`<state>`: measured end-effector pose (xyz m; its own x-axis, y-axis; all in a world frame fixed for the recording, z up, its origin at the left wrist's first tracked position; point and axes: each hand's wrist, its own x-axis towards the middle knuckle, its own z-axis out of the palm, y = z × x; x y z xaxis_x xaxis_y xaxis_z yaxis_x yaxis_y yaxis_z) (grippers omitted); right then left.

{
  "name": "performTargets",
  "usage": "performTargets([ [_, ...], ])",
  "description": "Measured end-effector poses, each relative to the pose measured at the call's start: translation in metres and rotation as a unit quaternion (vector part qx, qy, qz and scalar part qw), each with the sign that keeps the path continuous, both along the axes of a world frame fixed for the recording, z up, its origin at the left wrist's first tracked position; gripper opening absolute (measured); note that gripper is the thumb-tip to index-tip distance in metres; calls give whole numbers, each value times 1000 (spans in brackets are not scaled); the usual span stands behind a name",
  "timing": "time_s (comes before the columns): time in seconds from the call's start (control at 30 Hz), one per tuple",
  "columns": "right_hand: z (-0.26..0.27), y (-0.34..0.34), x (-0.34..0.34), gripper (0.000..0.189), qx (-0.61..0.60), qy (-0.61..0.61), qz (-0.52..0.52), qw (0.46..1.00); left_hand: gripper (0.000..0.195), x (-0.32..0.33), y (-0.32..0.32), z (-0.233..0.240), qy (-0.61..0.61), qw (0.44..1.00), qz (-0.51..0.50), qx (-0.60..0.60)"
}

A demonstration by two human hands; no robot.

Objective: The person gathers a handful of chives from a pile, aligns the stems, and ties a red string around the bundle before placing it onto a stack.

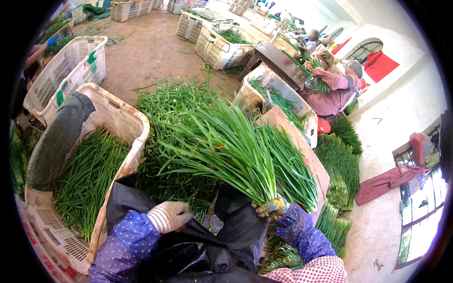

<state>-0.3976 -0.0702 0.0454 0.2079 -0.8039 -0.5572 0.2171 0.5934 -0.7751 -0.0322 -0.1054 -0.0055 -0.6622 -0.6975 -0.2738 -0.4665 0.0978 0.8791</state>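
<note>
My right hand (271, 208), in a yellow-patterned glove, grips a bunch of green leafy stalks, apparently garlic chives (237, 152), by the pale stem ends. The leaves fan out up and to the left. My left hand (170, 216), in a white glove with stripes, is over the black apron (198, 247) on my lap. A small yellow-green bit shows at its fingertips; whether they pinch it is unclear. Beside the held bunch, more chives (293, 169) lie on a board (320, 169). Beyond my knees is a heap of loose leaves (177, 106).
At left stands a white plastic crate (139, 141) of chives, a dark cloth (58, 141) over its rim. Another crate (244, 95) is beyond the board. Tied bundles (338, 169) are stacked along the right wall. A person in a checked top (329, 95) sits farther off.
</note>
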Motion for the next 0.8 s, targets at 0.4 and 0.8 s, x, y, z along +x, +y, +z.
performTargets([
  [0.4, -13, 4, -18, 74, 43, -102, 6, 994, 54, -64, -55, 62, 117, 910, 304, -257],
  [0.8, -5, -4, -8, 90, 25, 95, 87, 991, 29, -102, -54, 50, 330, 841, 380, 197],
])
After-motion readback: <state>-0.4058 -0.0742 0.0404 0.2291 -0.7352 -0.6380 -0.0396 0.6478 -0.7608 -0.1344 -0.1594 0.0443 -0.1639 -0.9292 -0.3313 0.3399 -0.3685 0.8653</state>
